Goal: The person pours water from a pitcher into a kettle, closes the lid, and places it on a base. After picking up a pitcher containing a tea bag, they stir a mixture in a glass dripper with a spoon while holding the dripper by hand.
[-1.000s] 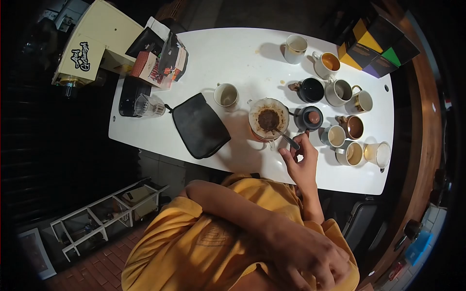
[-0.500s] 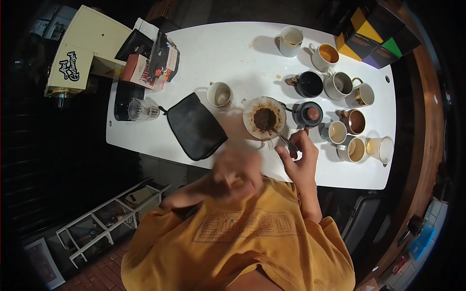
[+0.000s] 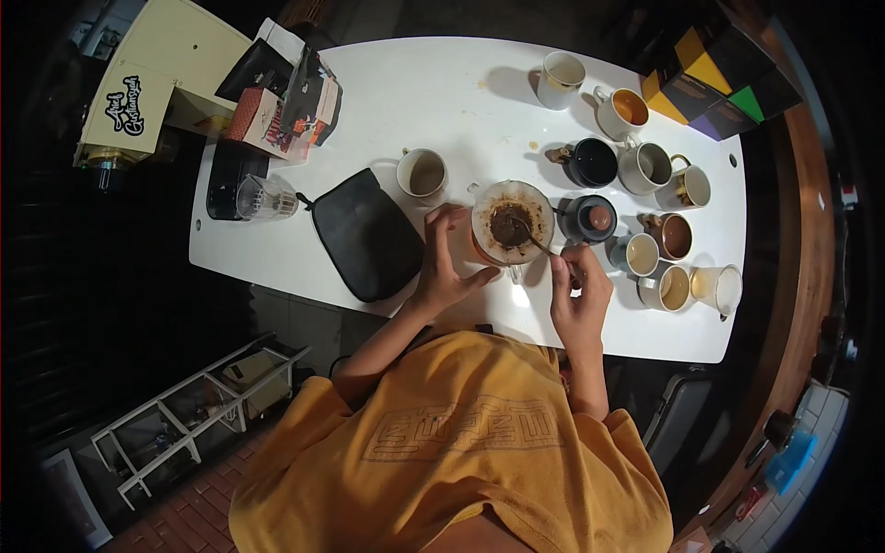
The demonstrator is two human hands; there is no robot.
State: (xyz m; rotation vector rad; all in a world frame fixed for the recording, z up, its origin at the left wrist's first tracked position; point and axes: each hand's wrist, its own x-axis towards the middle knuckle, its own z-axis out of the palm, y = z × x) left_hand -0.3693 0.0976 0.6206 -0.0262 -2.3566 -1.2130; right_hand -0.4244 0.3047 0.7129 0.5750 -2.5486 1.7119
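Note:
My right hand (image 3: 581,286) pinches the handle of a spoon (image 3: 537,242), whose bowl end rests in wet brown coffee grounds (image 3: 509,224). The grounds lie inside a coffee dripper (image 3: 544,203) with a pale, stained filter wall. Beneath the dripper shows part of a glass server (image 3: 516,275). My left hand (image 3: 447,267) is close against the left side of dripper and server, thumb and fingers spread in a wide curve. Just beyond that hand stands a white mug (image 3: 422,173). A black zip pouch (image 3: 364,240) lies flat to its left.
Right of the dripper sits a dark round container with a brown knob (image 3: 599,218). Several cups, including a black mug (image 3: 590,163) and a brown mug (image 3: 676,237), crowd the table's right side. Coffee packets (image 3: 312,101), a clear plastic cup (image 3: 265,198) and a cream machine (image 3: 157,74) stand left.
My left hand, blurred near my chest before, has moved forward and opened beside the dripper. The spoon has shifted within the grounds, with my right hand still on it.

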